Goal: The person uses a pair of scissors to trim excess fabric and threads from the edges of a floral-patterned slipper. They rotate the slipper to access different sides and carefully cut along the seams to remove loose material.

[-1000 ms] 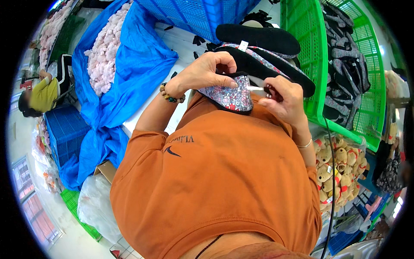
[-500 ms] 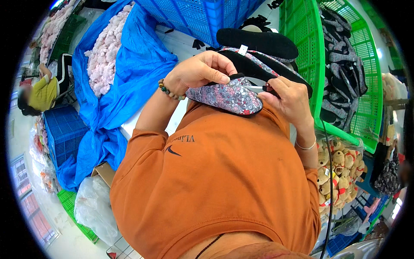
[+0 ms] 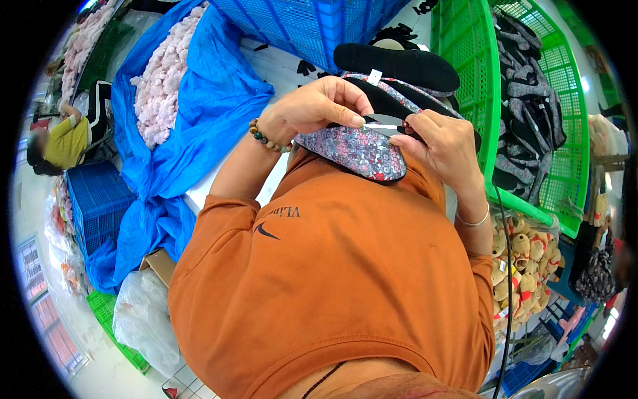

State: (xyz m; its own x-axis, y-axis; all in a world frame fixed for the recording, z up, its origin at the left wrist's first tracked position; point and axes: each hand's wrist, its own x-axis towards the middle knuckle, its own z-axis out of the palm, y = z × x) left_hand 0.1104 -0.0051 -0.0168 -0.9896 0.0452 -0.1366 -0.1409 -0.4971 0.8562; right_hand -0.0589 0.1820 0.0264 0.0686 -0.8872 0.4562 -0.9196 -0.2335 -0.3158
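Note:
A slipper point(image 3: 355, 151) with a grey, red and white floral pattern and a dark edge lies against the front of my orange shirt. My left hand point(image 3: 319, 110) is closed at its upper rim, thumb and index pinched together. My right hand point(image 3: 438, 143) is closed round what looks like a small pair of scissors point(image 3: 382, 126). Their pale blade points left and reaches the left thumb tip; the handles are mostly hidden in the fingers. Beyond the hands lie more slippers point(image 3: 399, 70) with black soles, one with a white tag.
A green crate point(image 3: 468, 73) stands at the right, with another holding many patterned slippers point(image 3: 528, 113). A blue crate point(image 3: 292, 30) is at the back. Blue sheeting point(image 3: 222, 86) with pink fluffy pieces point(image 3: 163, 86) lies left. Plush toys point(image 3: 525, 266) sit lower right. A person point(image 3: 66, 143) is far left.
The pale blade has swung up to lie nearly level between my hands, its tip now at the left thumb. My left hand has shifted slightly right.

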